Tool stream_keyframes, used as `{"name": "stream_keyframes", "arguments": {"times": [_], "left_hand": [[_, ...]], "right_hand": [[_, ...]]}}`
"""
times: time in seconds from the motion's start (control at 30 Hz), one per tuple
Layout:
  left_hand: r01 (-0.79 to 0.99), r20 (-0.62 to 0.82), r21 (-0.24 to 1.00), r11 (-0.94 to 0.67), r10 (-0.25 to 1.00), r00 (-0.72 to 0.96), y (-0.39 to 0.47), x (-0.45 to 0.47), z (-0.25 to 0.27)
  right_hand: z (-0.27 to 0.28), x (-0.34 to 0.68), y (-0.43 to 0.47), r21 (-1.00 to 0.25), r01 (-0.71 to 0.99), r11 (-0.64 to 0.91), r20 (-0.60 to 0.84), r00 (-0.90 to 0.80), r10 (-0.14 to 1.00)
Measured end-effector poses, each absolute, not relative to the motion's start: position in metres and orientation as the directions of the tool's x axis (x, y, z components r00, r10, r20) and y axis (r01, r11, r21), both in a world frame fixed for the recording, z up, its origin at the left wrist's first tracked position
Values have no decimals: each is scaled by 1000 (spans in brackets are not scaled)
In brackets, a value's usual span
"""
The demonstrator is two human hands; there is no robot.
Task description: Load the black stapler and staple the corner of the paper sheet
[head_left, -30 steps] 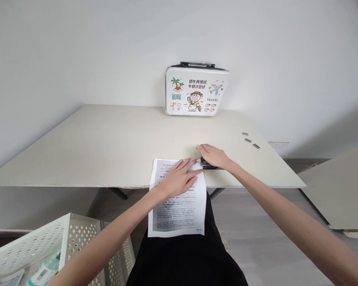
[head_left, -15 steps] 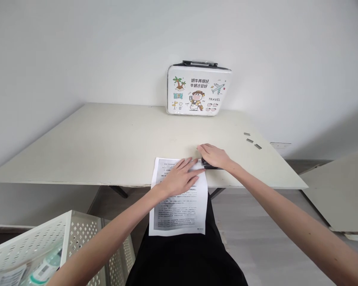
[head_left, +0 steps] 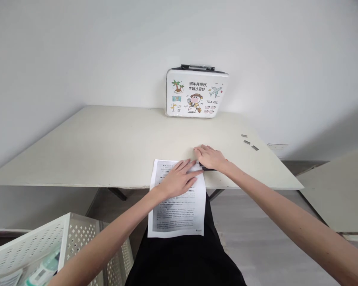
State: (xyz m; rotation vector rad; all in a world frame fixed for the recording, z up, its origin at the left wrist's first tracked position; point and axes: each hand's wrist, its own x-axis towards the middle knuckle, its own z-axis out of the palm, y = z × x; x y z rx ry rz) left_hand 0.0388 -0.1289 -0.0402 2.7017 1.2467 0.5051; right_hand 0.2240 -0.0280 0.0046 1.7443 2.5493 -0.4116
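My left hand point(head_left: 178, 182) lies flat with fingers spread on a printed sheet of paper point(head_left: 176, 222). The paper rests partly on the table, and its lower part hangs past the front edge over my lap. At the sheet's upper right edge my right hand point(head_left: 210, 157) presses down over a black stapler point(head_left: 208, 169), covering most of it. Whether the paper's corner sits between the stapler's jaws is hidden by my fingers. Three short strips of staples point(head_left: 247, 142) lie to the right on the table.
A white cartoon-printed case point(head_left: 196, 95) with a black handle stands at the table's back against the wall. The pale table point(head_left: 107, 147) ends just before my body. Below left is a white perforated basket point(head_left: 66, 238) with a green-and-white bottle point(head_left: 44, 268) inside.
My right hand sits lower and flatter over the stapler than before. The left hand keeps its place on the paper. The whole view has shifted slightly.
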Motion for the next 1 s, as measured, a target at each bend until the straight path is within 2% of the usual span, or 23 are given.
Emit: {"name": "stream_keyframes", "arguments": {"times": [0.6, 0.87, 1.0], "left_hand": [[721, 253, 230, -654, 755, 604, -130, 36, -34], [720, 257, 228, -656, 754, 605, -130, 33, -35], [723, 248, 232, -651, 758, 604, -132, 33, -32]], "right_hand": [[-1, 206, -37, -80, 949, 307, -120, -314, 942], [4, 212, -34, -158, 923, 350, -102, -368, 924], [8, 228, -36, -279, 895, 347, 12, -358, 934]]}}
